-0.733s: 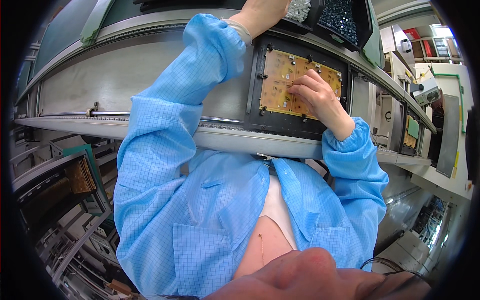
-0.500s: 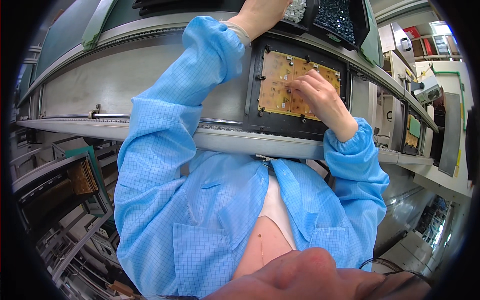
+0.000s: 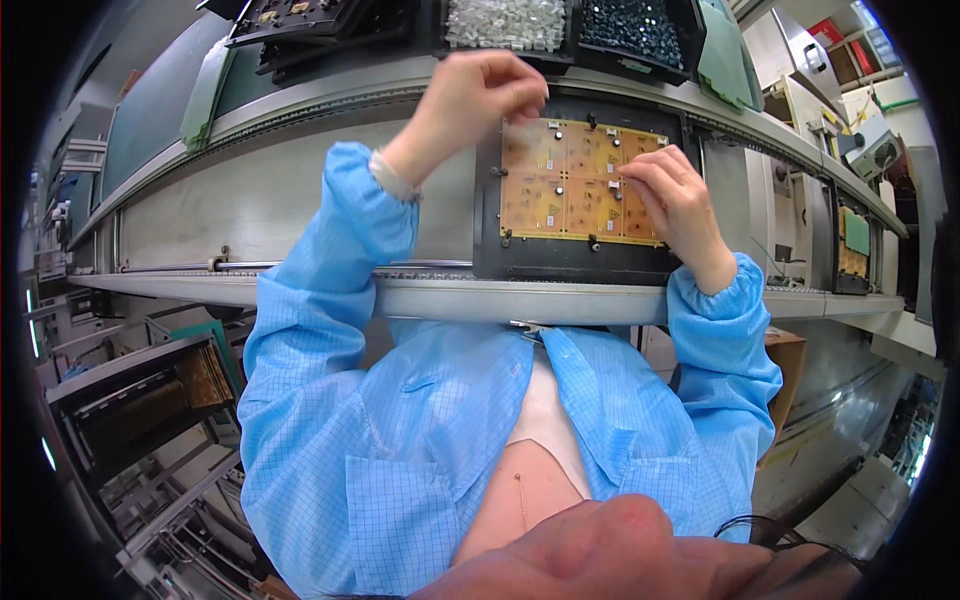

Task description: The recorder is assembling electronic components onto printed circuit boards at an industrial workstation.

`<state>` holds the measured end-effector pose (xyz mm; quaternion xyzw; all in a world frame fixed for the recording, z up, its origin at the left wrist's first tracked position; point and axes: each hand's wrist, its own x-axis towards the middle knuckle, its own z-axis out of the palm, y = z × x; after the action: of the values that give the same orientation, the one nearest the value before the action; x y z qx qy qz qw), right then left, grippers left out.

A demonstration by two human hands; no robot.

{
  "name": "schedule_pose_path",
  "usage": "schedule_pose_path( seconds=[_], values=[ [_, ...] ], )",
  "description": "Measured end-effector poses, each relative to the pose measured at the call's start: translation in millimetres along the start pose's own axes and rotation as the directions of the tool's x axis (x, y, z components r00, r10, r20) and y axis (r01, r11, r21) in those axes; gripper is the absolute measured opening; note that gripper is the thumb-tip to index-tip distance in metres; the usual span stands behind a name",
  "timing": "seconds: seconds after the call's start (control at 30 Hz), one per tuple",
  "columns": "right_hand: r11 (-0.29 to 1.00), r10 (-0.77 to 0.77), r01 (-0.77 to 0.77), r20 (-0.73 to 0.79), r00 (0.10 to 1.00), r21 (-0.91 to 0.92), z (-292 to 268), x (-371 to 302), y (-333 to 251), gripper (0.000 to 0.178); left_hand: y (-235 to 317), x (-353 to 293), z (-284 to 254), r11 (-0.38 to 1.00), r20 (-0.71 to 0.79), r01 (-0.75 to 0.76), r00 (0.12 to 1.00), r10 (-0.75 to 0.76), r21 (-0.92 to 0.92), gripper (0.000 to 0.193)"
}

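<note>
A yellow-brown circuit board panel [image 3: 585, 210], with small dark round and white parts standing on it, lies in a black carrier frame [image 3: 535, 256] on the rail track. My left hand [image 3: 478, 100] hovers over the panel's far left corner, its fingertips pinched together; a tiny pale bit shows at them, too small to name. Over the right half of the panel is my right hand [image 3: 685, 205]. Its thumb and fingers pinch close to a small upright part, and whatever they hold is hidden.
Beyond the far rail stand a bin of small white parts [image 3: 505, 25] and a bin of dark, shiny parts [image 3: 640, 40]. Stacked black carriers [image 3: 300, 22] lie at the far left. The metal near rail [image 3: 520, 300] runs between my body and the carrier. Another board [image 3: 853, 245] sits farther right.
My left hand has come back from the white parts bin to above the panel's far left corner. My right hand has shifted slightly right and stays over the panel. The view has shifted a little.
</note>
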<state>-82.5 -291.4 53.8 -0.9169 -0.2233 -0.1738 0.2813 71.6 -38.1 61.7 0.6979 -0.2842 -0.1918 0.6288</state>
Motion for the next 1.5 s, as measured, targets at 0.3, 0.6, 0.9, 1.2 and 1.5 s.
schedule_pose_path(
  seconds=[0.3,0.6,0.9,1.2,1.5],
  values=[
    [0.997,0.079,-0.077,-0.187,0.979,0.018,3.9,-5.6,10.6,0.016,-19.2,-46.2,37.4,0.833,0.030,0.029,0.998,-0.055,0.553,0.011],
    [0.986,0.159,-0.147,-0.206,0.966,0.074,5.5,-10.4,11.2,0.015,-28.4,-54.1,39.8,0.723,0.044,-0.114,0.992,0.115,0.682,0.014],
    [0.984,0.178,-0.166,-0.223,0.959,0.071,4.2,-9.9,13.2,0.014,-23.7,-53.9,43.1,0.681,0.039,-0.133,0.988,0.152,0.720,0.013],
    [0.831,0.500,-0.550,-0.322,0.804,-0.082,-15.5,-37.6,48.8,0.018,-18.4,-50.8,32.5,0.651,0.113,-0.246,0.964,0.239,0.718,0.008],
    [0.702,0.709,-0.672,-0.141,0.691,0.236,3.2,-45.2,53.6,0.026,20.6,28.7,63.4,0.406,0.217,-0.492,0.800,0.559,0.770,0.007]
  ],
)
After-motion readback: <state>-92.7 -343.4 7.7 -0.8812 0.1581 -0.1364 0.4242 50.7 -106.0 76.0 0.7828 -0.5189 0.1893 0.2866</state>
